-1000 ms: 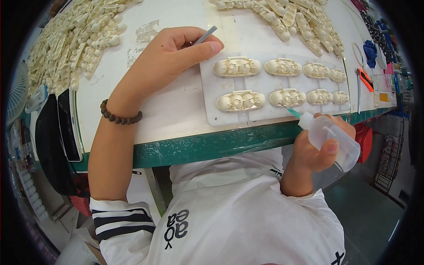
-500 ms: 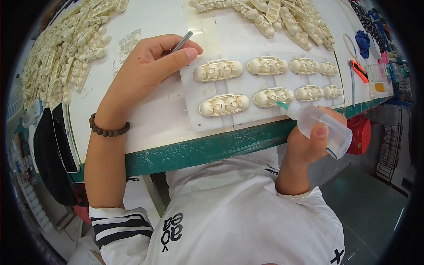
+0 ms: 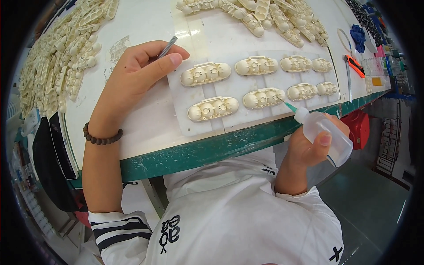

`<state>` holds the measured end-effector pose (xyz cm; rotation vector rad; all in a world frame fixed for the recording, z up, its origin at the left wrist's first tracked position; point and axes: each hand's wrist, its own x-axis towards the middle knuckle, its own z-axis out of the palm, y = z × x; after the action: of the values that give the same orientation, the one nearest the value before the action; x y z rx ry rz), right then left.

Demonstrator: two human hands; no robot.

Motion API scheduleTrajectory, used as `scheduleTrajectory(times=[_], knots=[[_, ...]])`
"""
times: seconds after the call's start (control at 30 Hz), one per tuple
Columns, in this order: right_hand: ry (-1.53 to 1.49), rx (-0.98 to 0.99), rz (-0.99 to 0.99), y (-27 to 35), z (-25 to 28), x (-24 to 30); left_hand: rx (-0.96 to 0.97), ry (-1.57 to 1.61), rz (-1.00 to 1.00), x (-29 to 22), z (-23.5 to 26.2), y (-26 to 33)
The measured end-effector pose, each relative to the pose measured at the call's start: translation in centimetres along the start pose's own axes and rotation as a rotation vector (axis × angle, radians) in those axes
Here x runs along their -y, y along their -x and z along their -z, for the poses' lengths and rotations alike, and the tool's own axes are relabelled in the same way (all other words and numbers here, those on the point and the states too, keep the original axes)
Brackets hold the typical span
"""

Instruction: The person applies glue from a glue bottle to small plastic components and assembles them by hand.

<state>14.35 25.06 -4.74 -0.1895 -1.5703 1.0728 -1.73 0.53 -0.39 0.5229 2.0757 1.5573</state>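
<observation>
plainly, a heap of cream plastic mouldings [image 3: 59, 57] fills the upper left of the frame. left of centre we wear a brown bead bracelet [image 3: 102, 138], and our left hand [image 3: 140, 70] has its fingers curled, a grey ridged rod [image 3: 168, 46] gripped between thumb and fingers. at centre lies a translucent white board [image 3: 180, 121] bearing eight mouldings in two rows; the second from the left in the lower row [image 3: 260, 99] has a green needle tip [image 3: 290, 107] at its right end, though we cannot tell whether they touch. right of centre, our right hand [image 3: 304, 148] wraps its fingers and thumb around a clear squeeze bottle [image 3: 329, 134], tilted toward the board. at the upper right rests an orange utility knife [image 3: 355, 66].
</observation>
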Motion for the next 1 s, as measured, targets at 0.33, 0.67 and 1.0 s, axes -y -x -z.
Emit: scheduleTrajectory(times=[0.33,0.67,1.0], knots=[[0.030,0.061,-0.012,0.0,0.0,0.4,0.032,0.022,0.057,-0.7,0.2,0.1],[-0.090,-0.110,-0.026,-1.2,1.2,-1.3,-0.027,-0.024,0.031,0.0,-0.1,-0.1],[-0.130,-0.088,-0.129,-2.0,2.4,-2.7,0.024,0.018,0.077,-0.4,0.3,0.0]])
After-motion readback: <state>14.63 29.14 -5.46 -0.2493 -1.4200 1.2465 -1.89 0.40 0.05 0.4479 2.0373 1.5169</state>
